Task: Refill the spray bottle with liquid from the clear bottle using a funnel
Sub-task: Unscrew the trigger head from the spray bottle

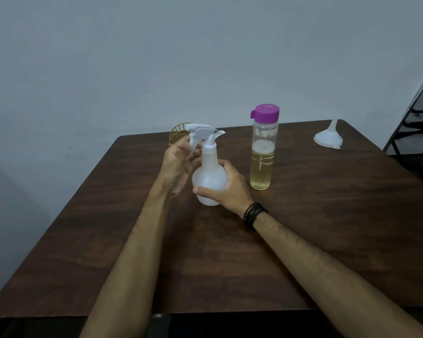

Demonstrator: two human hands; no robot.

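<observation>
- The spray bottle (209,176), white and translucent with a round belly and a narrow neck, is seen upright near the middle of the dark wooden table (327,228). No liquid level can be made out through its frosted wall.
- Its white trigger head (202,132) is seated on the neck, the nozzle pointing left.
- The belly of the spray bottle is gripped by the right hand (226,185), the thumb laid across the lower front and the fingers curled round the right side. A black corded band (254,213) is worn on that wrist.
- The left hand (177,164) is raised beside the neck, its fingers curled up at the trigger head; whether the trigger head is actually clasped or only touched cannot be told.
- The clear bottle (263,152) is stood upright just to the right of the spray bottle, apart from it. It is closed by a purple flip cap (265,112) and is filled to a little over half its height with pale yellow liquid, a faint foamy line marking the surface.
- The funnel (328,137), white, is set upside down near the far right corner of the table, wide mouth on the wood and spout pointing up, well apart from both bottles.
- A yellow wire basket (177,136) is partly hidden behind the trigger head and the left hand at the far edge of the table; what it holds cannot be seen.
- A grey-blue wall (156,57) is seen behind the table, and a dark metal frame (415,111) stands at the right edge.
</observation>
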